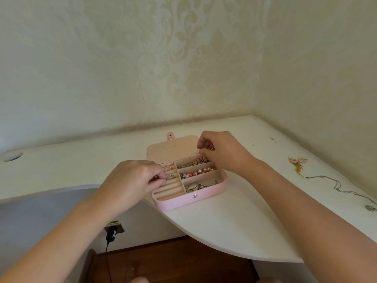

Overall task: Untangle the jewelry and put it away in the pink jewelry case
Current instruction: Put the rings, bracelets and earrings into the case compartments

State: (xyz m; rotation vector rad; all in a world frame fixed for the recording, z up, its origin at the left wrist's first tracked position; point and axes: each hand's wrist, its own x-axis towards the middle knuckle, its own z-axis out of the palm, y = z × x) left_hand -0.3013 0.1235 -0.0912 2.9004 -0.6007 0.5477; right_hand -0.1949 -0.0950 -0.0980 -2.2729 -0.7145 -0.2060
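Pink jewelry case (204,198), lid open, on the white worktop (234,221): left hand (130,180) pinches a ring (170,176) at the ring rolls, right hand (222,150) pinches the beaded strand (193,162) in the rear compartment.

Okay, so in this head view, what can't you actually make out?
- Head view: whatever the right hand pinches over the open pink jewelry case is too small, hidden by its fingers.
- Head view: fingers of the left hand hide whether they grip the silver stone ring.
- Head view: the thin grey chain on the white desk is cut off by the right edge.
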